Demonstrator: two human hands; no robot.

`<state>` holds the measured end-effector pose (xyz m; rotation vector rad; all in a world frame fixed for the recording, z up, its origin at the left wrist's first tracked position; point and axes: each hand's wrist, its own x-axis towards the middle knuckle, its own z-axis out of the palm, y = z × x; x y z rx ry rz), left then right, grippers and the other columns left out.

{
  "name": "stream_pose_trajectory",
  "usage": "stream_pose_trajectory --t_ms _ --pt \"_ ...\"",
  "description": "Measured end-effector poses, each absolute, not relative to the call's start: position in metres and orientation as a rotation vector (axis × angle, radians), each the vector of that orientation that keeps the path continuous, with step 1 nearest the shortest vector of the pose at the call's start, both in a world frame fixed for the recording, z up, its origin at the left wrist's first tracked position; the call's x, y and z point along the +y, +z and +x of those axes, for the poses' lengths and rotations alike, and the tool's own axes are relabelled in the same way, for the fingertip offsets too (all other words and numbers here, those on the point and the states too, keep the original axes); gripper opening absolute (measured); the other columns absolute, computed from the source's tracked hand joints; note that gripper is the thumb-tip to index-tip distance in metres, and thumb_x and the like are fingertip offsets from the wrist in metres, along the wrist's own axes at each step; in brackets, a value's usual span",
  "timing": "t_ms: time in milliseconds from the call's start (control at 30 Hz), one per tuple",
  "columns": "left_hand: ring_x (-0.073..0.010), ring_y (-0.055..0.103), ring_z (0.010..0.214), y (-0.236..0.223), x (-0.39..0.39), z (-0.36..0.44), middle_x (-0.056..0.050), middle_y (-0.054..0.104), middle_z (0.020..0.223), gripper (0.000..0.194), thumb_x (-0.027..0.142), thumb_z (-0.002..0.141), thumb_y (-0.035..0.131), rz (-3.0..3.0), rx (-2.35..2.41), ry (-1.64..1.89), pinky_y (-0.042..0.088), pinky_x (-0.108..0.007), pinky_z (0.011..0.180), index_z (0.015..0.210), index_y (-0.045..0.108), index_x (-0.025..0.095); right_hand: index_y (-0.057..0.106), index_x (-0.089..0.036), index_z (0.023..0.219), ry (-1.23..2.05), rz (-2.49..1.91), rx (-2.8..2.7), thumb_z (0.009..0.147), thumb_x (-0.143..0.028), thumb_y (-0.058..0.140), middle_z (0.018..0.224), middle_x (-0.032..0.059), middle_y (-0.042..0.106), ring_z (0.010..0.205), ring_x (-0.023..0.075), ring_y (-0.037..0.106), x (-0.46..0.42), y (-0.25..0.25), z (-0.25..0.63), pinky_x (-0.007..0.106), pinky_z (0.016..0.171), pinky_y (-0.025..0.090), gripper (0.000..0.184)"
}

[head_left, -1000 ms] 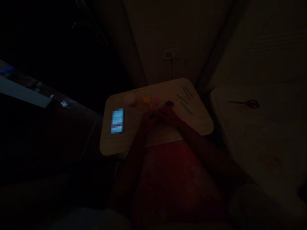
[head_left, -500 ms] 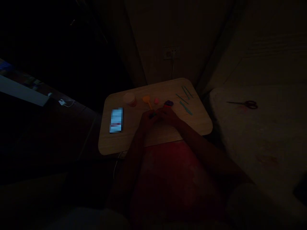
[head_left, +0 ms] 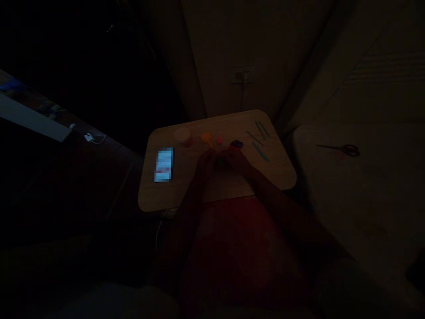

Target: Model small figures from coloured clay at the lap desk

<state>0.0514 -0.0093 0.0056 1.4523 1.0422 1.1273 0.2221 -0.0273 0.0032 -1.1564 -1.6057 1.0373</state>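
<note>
In the dim head view my left hand [head_left: 206, 163] and my right hand [head_left: 234, 160] meet low over the small wooden table [head_left: 172, 195]. Their fingers are curled in towards each other. Between them shows a small dark greenish thing [head_left: 219, 163], too dark to name and partly covered by the fingers. Just beyond the hands lie an orange scoop-shaped tool [head_left: 206, 137], its handle towards my left hand, and a small pink lump [head_left: 219, 140]. A dark purple piece [head_left: 237, 144] rests past my right hand, with something red [head_left: 235, 148] at its near side.
A lit phone [head_left: 164, 165] lies at the table's left, below a lidded tub [head_left: 183, 136]. On the right are a teal plastic knife [head_left: 260, 151] and several thin teal sticks [head_left: 262, 130]. Scissors [head_left: 345, 149] lie on a pale surface [head_left: 338, 190] beyond.
The whole view has shifted slightly. My hands have turned a little around the dark greenish thing, which now shows between them rather than by my left fingers. The other things stay in place.
</note>
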Motion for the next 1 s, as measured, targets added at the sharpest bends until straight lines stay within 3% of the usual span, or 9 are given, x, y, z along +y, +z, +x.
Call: stream_pose_trajectory --t_ms 233,467,800,1000 --pt "-0.0174 0.062 0.079 0.0051 -0.0073 0.0512 -0.003 0.069 0.081 0.036 0.053 0.089 0.072 1.513 1.094 1.099 0.051 -0.029 0.076 0.078 0.068 0.019 0.059 -0.019 0.068 1.029 -1.153 -1.669 0.096 -0.074 0.049 0.068 0.0025 0.057 0.067 0.0159 0.051 -0.0264 0.0014 0.2244 0.03 0.065 0.039 0.062" --pt "-0.016 0.056 0.072 0.0025 -0.0072 0.0516 -0.001 0.062 0.072 0.041 0.054 0.092 0.07 1.548 1.06 1.108 0.049 -0.028 0.069 0.072 0.063 0.019 0.057 -0.019 0.069 0.966 -1.148 -1.706 0.099 -0.073 0.045 0.066 0.0021 0.056 0.065 0.015 0.049 -0.026 0.0021 0.2242 0.03 0.065 0.037 0.063" --pt "-0.0144 0.056 0.073 0.0003 -0.0076 0.0529 0.0 0.062 0.074 0.03 0.041 0.094 0.067 1.52 1.035 1.088 0.047 -0.027 0.071 0.074 0.063 0.018 0.055 -0.02 0.066 0.979 -1.15 -1.667 0.098 -0.075 0.048 0.063 0.0012 0.054 0.062 0.0143 0.045 -0.0296 0.0033 0.2232 0.03 0.061 0.036 0.064" --pt "-0.0148 0.054 0.072 0.0048 -0.0076 0.0549 0.0 0.061 0.072 0.035 0.047 0.093 0.066 1.507 1.045 1.068 0.046 -0.027 0.069 0.072 0.061 0.019 0.053 -0.021 0.064 0.954 -1.175 -1.684 0.097 -0.076 0.047 0.06 0.0001 0.051 0.059 0.0138 0.043 -0.0296 0.0044 0.2228 0.03 0.06 0.035 0.064"
